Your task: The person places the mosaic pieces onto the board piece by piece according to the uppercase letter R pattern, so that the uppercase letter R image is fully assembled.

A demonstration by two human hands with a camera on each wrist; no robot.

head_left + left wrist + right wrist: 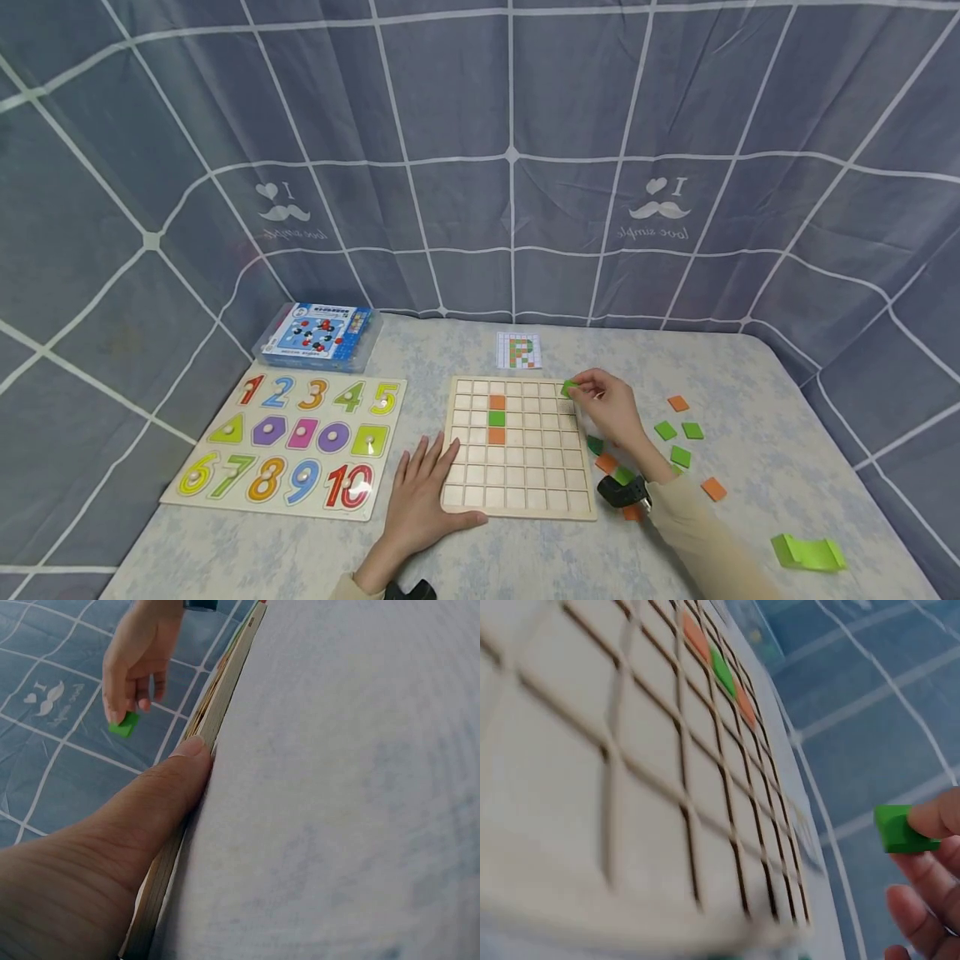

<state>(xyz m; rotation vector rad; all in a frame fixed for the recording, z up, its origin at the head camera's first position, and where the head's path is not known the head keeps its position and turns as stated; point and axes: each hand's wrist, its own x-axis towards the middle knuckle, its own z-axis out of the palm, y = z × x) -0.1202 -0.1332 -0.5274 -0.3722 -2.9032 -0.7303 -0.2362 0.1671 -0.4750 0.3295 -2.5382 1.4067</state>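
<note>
My right hand (609, 410) pinches a green square tile (900, 829) between thumb and fingers, over the far right corner of a wooden grid board (540, 477). Three tiles sit in one column of the board: an orange tile (497, 402), a green tile (497, 418) and another orange tile (497, 436). My left hand (423, 500) lies with fingers spread at the board's near left corner. In the left wrist view its thumb (161, 791) rests against the board's edge.
Loose orange and green tiles (680, 456) lie right of the board, some partly under my right forearm. A pattern card (519, 351) lies behind it. To the left are a number and shape puzzle (285, 442) and a boxed set (318, 336). A green curved block (808, 553) stands front right.
</note>
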